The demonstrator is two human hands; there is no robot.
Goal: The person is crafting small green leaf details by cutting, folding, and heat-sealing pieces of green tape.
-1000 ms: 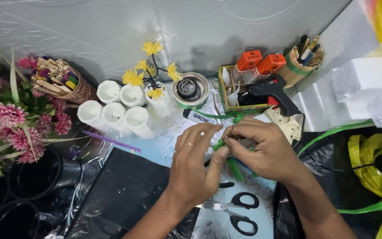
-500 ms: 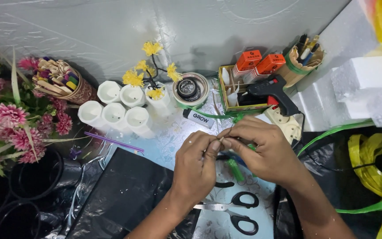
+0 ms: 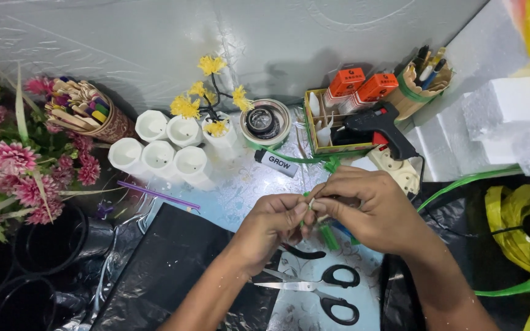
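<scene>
**Green strip pinched between two hands over a crowded craft surface**

Green is the colour of the small work piece: a thin stick with a green strip (image 3: 310,207) sits pinched between the fingertips of the left hand (image 3: 271,225) and the right hand (image 3: 366,208), held just above the middle of the surface (image 3: 240,184). Both hands are closed on it in a fine fingertip grip; a short green piece (image 3: 328,236) hangs or lies just beneath them, and which of the two cannot be told.

The grip looks slight, so the stick could slip or the strip could come loose if either pinch eases. The open scissors (image 3: 314,288) lie near the front edge, just below the wrists, where a lowered forearm could catch the blades. The glue gun (image 3: 378,125) rests near the back right, beside a power strip (image 3: 397,171); its cord runs close to the right arm and could be snagged.

Among the containers, six white cups (image 3: 167,150) stand in a cluster toward the back; one holds yellow flowers (image 3: 207,101), the rest look unfilled. A patterned cup (image 3: 93,113) at the back left is packed with coloured sticks. A small tray (image 3: 332,132) carries two orange boxes and small white pieces. A round holder (image 3: 421,83) near the back right corner keeps pens. Black pots (image 3: 44,245) sit at the left edge.
</scene>
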